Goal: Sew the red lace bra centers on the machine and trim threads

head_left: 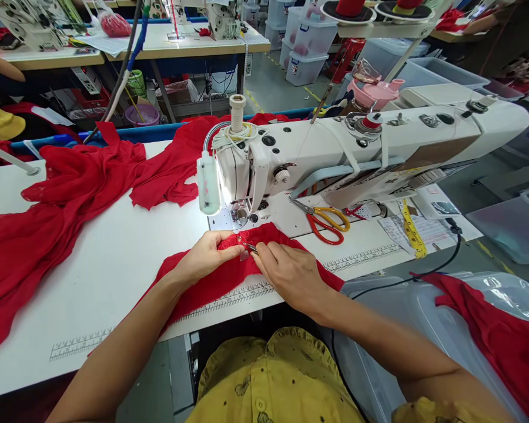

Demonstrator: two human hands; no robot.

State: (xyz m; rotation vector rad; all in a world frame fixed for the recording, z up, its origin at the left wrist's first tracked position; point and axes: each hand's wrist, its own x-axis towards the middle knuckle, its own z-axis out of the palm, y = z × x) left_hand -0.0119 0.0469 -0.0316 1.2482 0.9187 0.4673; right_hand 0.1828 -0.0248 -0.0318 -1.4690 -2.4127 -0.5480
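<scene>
A piece of red fabric (229,276) lies on the white table (114,264) in front of the sewing machine (335,153). My left hand (205,257) pinches the fabric's upper edge with closed fingers. My right hand (286,273) rests on the cloth beside it, fingers closed on a small metal tool (250,248) whose tip meets the fabric between the two hands. Both hands are just in front of the needle area (239,216).
A large heap of red fabric (70,194) covers the table's left and back. Scissors with orange and yellow handles (326,220) and a yellow tape measure (412,232) lie to the right. A clear plastic bin (423,329) with red cloth stands at lower right.
</scene>
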